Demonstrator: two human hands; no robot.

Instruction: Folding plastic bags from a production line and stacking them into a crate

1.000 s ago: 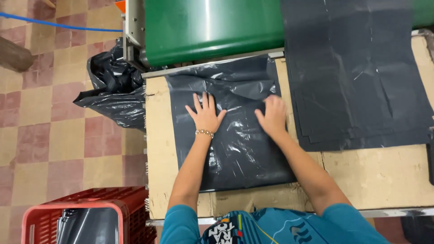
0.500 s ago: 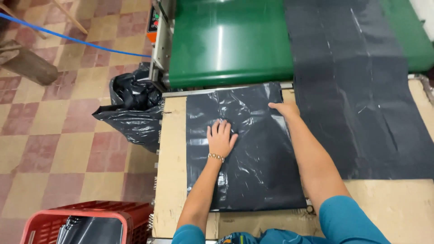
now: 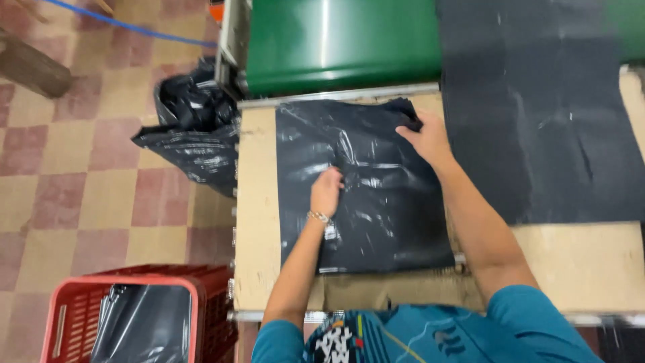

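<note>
- Black plastic bag [image 3: 376,195] lies flat on the wooden desk [image 3: 259,202], its far edge just short of the metal rail at the green conveyor belt [image 3: 342,40]; it is glossy and creased, with wrinkles running across the middle.
- Largest around it: the green conveyor belt spans the top, and a long dark plastic sheet [image 3: 537,114] runs down off it onto the right part of the desk, just beside the bag.
- Left of the desk, a heap of crumpled black bags [image 3: 191,128] sits on the checked tile floor [image 3: 74,188]; nearer the person, a red plastic crate [image 3: 121,316] holds more grey film.
- Right hand [image 3: 426,138] is at the bag's far right corner, its grip pinched on the raised, bunched corner of the film.
- Left hand [image 3: 327,191] rests on the middle of the bag, fingers curled; the frame is blurred there, so I cannot tell whether it pins the film flat or clenches a fold of it.
- Doing this well, in my judgement: keep the middle weighed down with a flat palm while the corner is lifted, so the slick film does not slide toward the desk edge, and draw the corner evenly so the creases smooth out rather than bunch.
</note>
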